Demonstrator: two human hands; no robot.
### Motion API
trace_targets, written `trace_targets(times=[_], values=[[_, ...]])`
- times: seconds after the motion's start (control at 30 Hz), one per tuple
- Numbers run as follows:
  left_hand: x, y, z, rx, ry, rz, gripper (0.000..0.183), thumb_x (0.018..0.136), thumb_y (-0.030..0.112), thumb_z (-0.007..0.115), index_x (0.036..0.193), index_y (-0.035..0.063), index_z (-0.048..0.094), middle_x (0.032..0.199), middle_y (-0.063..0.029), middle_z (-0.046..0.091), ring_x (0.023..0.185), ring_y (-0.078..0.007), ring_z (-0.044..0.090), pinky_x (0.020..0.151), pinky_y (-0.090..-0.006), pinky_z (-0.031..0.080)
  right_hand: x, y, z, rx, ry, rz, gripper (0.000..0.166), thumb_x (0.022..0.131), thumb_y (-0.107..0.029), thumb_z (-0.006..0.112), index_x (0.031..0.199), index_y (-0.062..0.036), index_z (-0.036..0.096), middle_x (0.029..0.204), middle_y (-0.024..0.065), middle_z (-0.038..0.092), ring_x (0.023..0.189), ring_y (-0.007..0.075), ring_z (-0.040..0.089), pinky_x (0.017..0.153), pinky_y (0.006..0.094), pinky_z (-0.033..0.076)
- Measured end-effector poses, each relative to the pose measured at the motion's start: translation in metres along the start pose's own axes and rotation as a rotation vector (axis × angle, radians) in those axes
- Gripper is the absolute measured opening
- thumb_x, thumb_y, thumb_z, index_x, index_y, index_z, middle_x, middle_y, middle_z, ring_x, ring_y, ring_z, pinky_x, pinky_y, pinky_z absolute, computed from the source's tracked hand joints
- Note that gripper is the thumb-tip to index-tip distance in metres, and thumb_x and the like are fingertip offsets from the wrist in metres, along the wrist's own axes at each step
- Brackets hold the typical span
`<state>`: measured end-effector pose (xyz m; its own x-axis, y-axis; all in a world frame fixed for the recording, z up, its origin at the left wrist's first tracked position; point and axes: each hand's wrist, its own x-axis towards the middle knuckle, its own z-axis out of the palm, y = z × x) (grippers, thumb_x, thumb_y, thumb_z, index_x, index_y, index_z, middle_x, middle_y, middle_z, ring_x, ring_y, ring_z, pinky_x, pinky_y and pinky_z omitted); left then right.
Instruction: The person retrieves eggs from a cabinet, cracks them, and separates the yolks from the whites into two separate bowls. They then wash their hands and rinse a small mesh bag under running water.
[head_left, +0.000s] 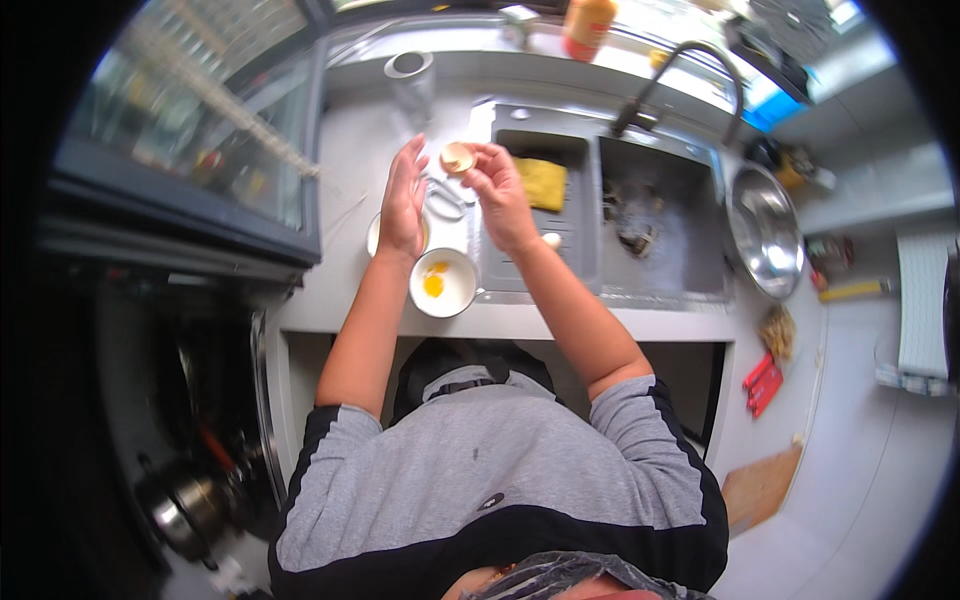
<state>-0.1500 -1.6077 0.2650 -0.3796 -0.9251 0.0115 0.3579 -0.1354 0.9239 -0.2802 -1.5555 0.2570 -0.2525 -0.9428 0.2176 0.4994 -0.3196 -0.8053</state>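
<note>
My right hand (501, 199) pinches an eggshell half (457, 159) between thumb and fingers, its hollow side facing up towards me. Opposite it, my left hand (403, 196) is held upright with straight fingers and nothing in it. Below the hands, a white bowl (459, 300) stands near the counter's front edge with egg yolk (433, 286) in it. My left wrist partly covers a second white bowl (373, 235). Between the hands lies a pale looped object (445, 201), too blurred to name. Beside my right wrist shows a whitish egg-like thing (552, 241), partly hidden.
A grey double sink (592, 296) adjoins the bowls, with a yellow cloth (543, 184) in its left basin and a dark faucet (637, 112) behind. Metal basin (763, 225) stands right; grey cylinder (410, 82) behind left. An open window sash (195, 195) juts in at left.
</note>
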Motion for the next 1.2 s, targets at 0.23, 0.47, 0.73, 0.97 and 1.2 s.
trace_targets(times=[0.23,0.47,0.73,0.97,1.2], values=[[-0.034,-0.045,0.096,-0.581,-0.444,-0.447,0.07,0.097,0.059,0.023,0.147,0.01,0.026,0.152,-0.0076,0.026,0.145,-0.0225,0.011,0.117,-0.0415,-0.001,-0.087,-0.071,-0.031,-0.129,0.255,-0.23,0.037,0.091,-0.017,0.061,0.123,-0.0047,0.047,0.111,0.0065,0.059,0.104,0.013,0.055,0.093,0.0298,0.042],[-0.145,-0.07,0.16,-0.546,-0.758,-0.842,0.07,0.096,0.061,0.025,0.144,0.011,0.035,0.147,-0.003,0.036,0.137,-0.0187,0.028,0.115,-0.0382,0.015,-0.242,-0.109,-0.023,-0.231,0.695,-0.414,0.039,0.089,-0.018,0.061,0.123,-0.0046,0.048,0.113,0.0061,0.059,0.106,0.0135,0.053,0.098,0.0317,0.04],[-0.314,-0.1,0.207,-0.386,-1.134,-1.16,0.073,0.095,0.064,0.022,0.147,0.0121,0.029,0.15,-0.0029,0.032,0.139,-0.0189,0.026,0.114,-0.0398,0.01,-0.433,-0.133,0.011,-0.273,1.105,-0.643,0.039,0.089,-0.017,0.063,0.122,-0.0025,0.048,0.114,0.0071,0.058,0.106,0.0144,0.054,0.096,0.0304,0.042],[-0.466,-0.128,0.268,-0.191,-1.357,-1.231,0.067,0.096,0.06,0.028,0.144,0.0136,0.036,0.147,-0.0003,0.036,0.134,-0.0179,0.031,0.112,-0.0396,0.013,-0.606,-0.148,-0.006,-0.368,1.475,-0.801,0.037,0.091,-0.013,0.057,0.126,-0.0057,0.048,0.122,0.0052,0.056,0.104,0.011,0.054,0.085,0.0259,0.044],[-0.599,-0.182,0.335,-0.014,-1.461,-1.298,0.067,0.098,0.058,0.023,0.146,0.013,0.034,0.15,-0.002,0.032,0.137,-0.0218,0.027,0.115,-0.0444,0.006,-0.776,-0.17,-0.086,-0.392,1.829,-0.789,0.04,0.092,-0.02,0.061,0.126,-0.0048,0.049,0.121,0.0063,0.057,0.106,0.0113,0.053,0.086,0.0252,0.044]])
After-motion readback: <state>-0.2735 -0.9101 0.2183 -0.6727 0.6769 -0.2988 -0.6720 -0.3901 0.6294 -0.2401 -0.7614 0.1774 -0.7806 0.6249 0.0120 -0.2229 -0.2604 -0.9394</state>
